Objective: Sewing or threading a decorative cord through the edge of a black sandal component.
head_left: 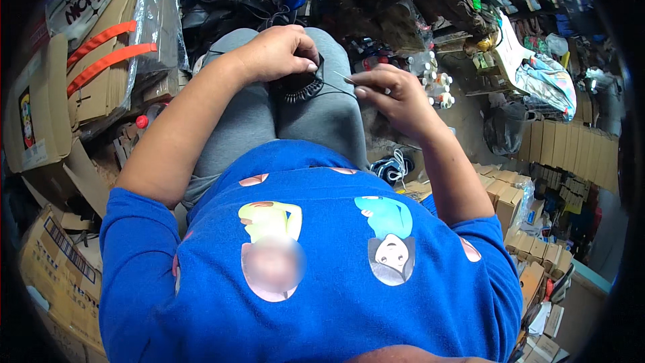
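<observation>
Head view shows you seated, looking down over your blue top (316,275) at your lap, where both hands meet above your grey trousers (295,121). Your left hand (279,50) is closed over a black piece with a ribbed, toothed edge (302,89), pressing it against your knee; the fingers curl around its upper side and hide most of it, so its full shape cannot be told. Your right hand (393,97) sits just beside it, thumb and fingertips pinched together on a thin needle (344,79) whose point aims toward the black piece. A dark thread (336,91) runs from the black piece toward your right fingers. The two hands are near each other but not touching.

To your left stand flattened cardboard boxes (94,87) with orange straps (107,50) across them, partly under clear plastic. To your right, small brown cartons (517,195) are stacked in rows, and a cluster of white bottles (437,84) stands on the floor just past your right hand.
</observation>
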